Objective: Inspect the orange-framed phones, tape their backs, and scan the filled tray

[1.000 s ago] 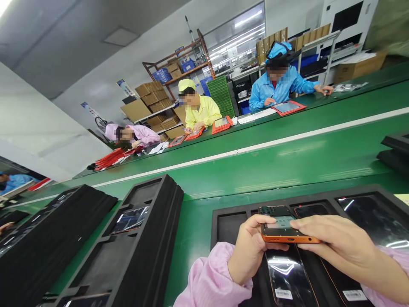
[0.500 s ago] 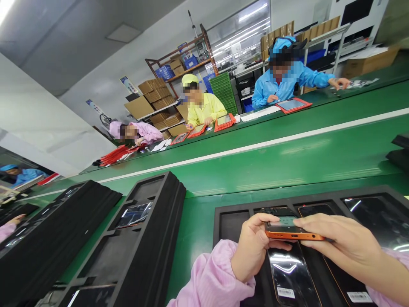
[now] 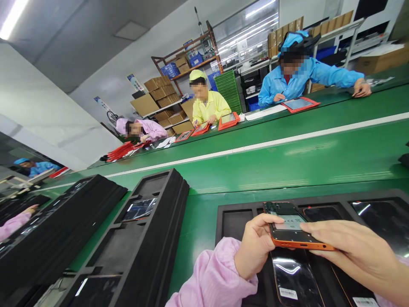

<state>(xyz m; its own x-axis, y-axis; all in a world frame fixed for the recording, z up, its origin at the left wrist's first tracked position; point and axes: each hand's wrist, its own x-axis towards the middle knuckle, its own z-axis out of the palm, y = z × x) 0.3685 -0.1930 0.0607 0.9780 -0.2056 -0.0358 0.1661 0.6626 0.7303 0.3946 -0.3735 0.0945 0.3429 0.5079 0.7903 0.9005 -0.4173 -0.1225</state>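
Between my two hands is an orange-edged smartphone, its back facing up with dark inner parts and a pale printed label showing. My left hand pinches its left edge, thumb on top and fingers underneath. My right hand grips the right side, fingertips over the label's edge. The phone is held above a black foam tray. In that tray, below the held phone, lies a glossy phone with a barcode sticker. Another phone lies partly under my right hand.
Stacked black foam trays stand to the left, a phone in one slot. A further tray stack is beyond, near a pink-sleeved hand. Across the green bench, several co-workers sit with red-framed items.
The held phone has tipped so more of its back and label shows. Both hands keep their grip. The view has shifted slightly, and the co-worker in blue has moved an outstretched hand.
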